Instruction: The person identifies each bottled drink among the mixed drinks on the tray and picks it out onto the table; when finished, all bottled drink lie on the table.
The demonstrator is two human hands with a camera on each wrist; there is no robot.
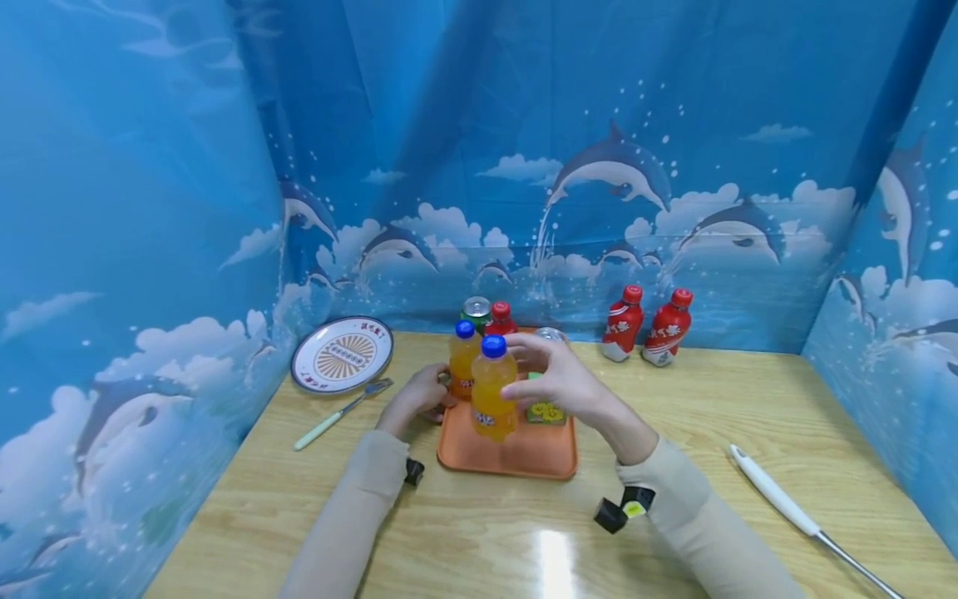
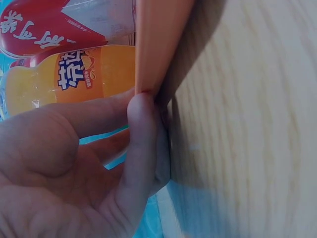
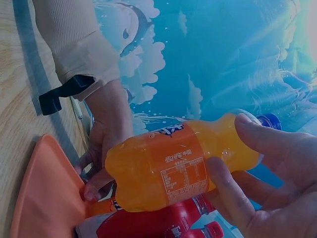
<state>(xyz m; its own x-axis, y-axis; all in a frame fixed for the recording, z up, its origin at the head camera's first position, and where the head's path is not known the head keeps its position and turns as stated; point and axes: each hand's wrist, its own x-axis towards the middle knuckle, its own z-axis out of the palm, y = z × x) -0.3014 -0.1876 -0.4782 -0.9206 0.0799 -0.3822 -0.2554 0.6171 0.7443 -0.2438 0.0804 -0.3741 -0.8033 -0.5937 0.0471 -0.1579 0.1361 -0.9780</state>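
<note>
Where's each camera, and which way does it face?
Head: head-worn, facing forward and down at the tray; left hand, right hand and sleeves show.
Left wrist: wrist-worn, facing the left hand at the tray's edge.
Right wrist: wrist-worn, facing the held bottle; both hands and one sleeve show.
Head and right wrist share that bottle.

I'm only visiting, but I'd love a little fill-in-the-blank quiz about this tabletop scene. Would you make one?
The right grip holds a drink bottle whose cap is ____.
The left grip touches the edge of a tray coloured ____.
In the head view, ____ red bottles stand right of the tray.
The curtain behind pictures leaping ____.

Missing words: blue; orange; two; dolphins.
</note>
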